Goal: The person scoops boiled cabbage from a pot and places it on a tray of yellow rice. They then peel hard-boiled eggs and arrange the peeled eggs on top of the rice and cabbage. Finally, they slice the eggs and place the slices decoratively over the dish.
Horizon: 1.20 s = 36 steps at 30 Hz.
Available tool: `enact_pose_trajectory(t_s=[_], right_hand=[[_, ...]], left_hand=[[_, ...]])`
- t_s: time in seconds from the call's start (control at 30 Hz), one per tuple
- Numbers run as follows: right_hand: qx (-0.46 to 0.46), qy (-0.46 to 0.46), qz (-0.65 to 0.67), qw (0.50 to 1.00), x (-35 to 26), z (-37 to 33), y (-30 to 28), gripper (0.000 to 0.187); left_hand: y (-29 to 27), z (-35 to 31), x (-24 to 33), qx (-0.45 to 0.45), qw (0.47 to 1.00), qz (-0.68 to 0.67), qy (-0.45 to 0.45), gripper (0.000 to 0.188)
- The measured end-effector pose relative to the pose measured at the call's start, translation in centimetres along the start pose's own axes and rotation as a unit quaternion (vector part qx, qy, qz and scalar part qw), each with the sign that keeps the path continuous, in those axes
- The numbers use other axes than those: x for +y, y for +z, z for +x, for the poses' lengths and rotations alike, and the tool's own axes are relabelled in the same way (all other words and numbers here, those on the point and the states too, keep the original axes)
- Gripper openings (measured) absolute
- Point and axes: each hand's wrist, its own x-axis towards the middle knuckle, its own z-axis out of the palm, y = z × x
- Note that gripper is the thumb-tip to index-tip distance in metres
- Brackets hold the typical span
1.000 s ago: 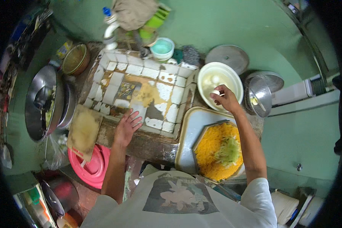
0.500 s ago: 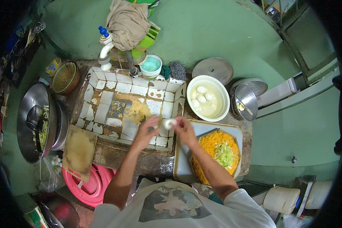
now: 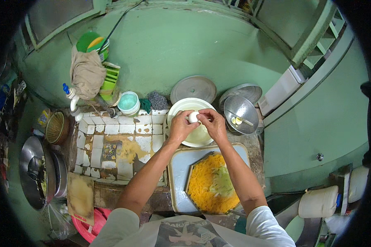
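Observation:
Above the white bowl (image 3: 189,101), both hands are raised together around a peeled-looking white boiled egg (image 3: 193,117). My left hand (image 3: 181,125) pinches the egg from its left side. From the other side, the fingers of my right hand (image 3: 213,123) press on it. Pale liquid shows in the bowl beneath; my hands cover much of its inside. Nearer me, on a light blue tray (image 3: 178,175), an angular dish holds orange shredded food (image 3: 204,181) with a pale green chopped heap (image 3: 222,185) on top, partly under my right forearm.
Right of the bowl is a metal bowl (image 3: 245,105) with egg halves (image 3: 236,120) and a utensil across it. A round metal lid (image 3: 193,88) leans behind. Left lie a worn tiled sink (image 3: 97,152), a cutting board (image 3: 80,197), a dark wok (image 3: 29,181) and a tub (image 3: 128,103).
Both hands have moved from over the sink's right edge to above the white bowl, with the egg still held. My left hand now touches the egg too. The view has shifted.

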Motion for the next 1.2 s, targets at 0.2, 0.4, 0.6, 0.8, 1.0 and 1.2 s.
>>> enact_pose_trajectory(t_s=[0.2,0.4,0.6,0.8,1.0,1.2], right_hand=[[-0.010,-0.013,0.009,1.000,2.5,1.4,-2.4,0.022],[-0.032,0.010,0.008,0.999,4.4,2.3,-3.9,0.019],[-0.035,0.023,-0.022,0.999,6.4,2.4,-4.0,0.017],[-0.038,0.088,0.124,0.988,7.3,2.6,-3.6,0.021],[-0.088,0.036,0.061,0.994,5.4,1.1,-2.0,0.026],[-0.142,0.039,-0.019,0.989,5.9,2.0,-2.3,0.022]], left_hand=[[1.7,1.3,-0.5,-0.037,0.999,0.017,-0.018,0.057],[3.4,1.7,-2.3,-0.066,0.996,-0.048,-0.041,0.057],[4.1,2.0,-3.6,-0.123,0.985,-0.080,-0.088,0.056],[3.5,1.2,-2.9,-0.140,0.920,-0.342,-0.134,0.058],[3.2,0.9,-3.1,-0.132,0.963,-0.194,-0.131,0.063],[2.5,0.2,-6.2,-0.167,0.920,-0.303,-0.186,0.066]])
